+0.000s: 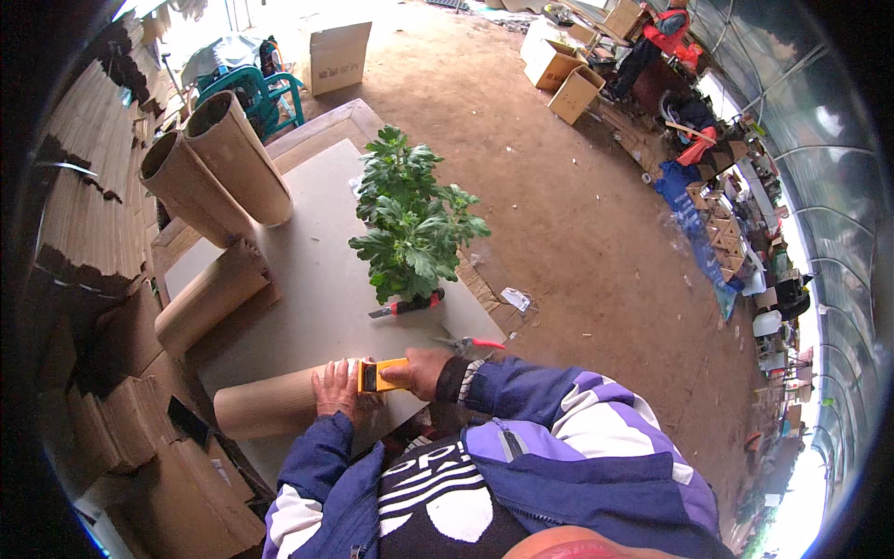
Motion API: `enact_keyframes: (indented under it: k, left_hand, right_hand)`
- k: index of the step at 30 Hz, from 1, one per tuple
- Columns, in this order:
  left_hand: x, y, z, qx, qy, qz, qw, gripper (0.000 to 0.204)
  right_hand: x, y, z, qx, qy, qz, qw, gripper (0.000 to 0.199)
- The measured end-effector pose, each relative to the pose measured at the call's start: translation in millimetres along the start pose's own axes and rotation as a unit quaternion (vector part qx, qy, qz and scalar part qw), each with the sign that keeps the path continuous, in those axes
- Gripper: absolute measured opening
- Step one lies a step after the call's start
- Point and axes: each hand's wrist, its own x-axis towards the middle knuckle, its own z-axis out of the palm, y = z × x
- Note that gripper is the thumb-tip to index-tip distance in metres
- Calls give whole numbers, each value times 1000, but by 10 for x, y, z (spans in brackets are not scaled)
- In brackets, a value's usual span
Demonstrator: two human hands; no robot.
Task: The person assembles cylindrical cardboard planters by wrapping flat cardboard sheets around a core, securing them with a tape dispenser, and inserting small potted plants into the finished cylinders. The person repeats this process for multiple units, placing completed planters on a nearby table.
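The left hand (336, 389) lies over the right end of the front tube (265, 404), its fingers spread on the brown card rather than closed round it. The right hand (426, 372) is wrapped around a yellow tool (385, 374), whose dark face meets the tube's end just beside the left fingers; what kind of tool it is cannot be told. The front tube lies on its side along the near edge of the pale desk (321, 265), roughly across the person's body. Farther back on the left, a second tube (212, 300) also lies down, and beyond it two wider tubes stand on end side by side, the near one (191, 191) and the far one (238, 160), their open mouths upward. A leafy green plant (414, 228) occupies the desk's right side. At its base rests a knife (408, 306) with a red and black handle, and nearer the right hand lie red-handled pruners (473, 344), partly past the desk's edge in this view. Stacked cardboard (93, 172) fills the left side. A green chair (250, 93) and an upright carton (339, 58) are behind the desk. Across the brown floor (596, 242), at upper right, another person (666, 28) in red and dark clothing is beside open boxes (575, 93), and a blue sheet (687, 200) lies nearer along that side.
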Motion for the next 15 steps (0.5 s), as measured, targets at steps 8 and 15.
enact_keyframes:
  k: [8,15]
  left_hand:
    - [498,-203,-402,-99,-111,19,989,105]
    - [770,-127,-506,-76,-95,97,988,106]
  right_hand:
    - [-220,385,47,78,-16,123,989,50]
    - [87,980,531,272,10,116,955,57]
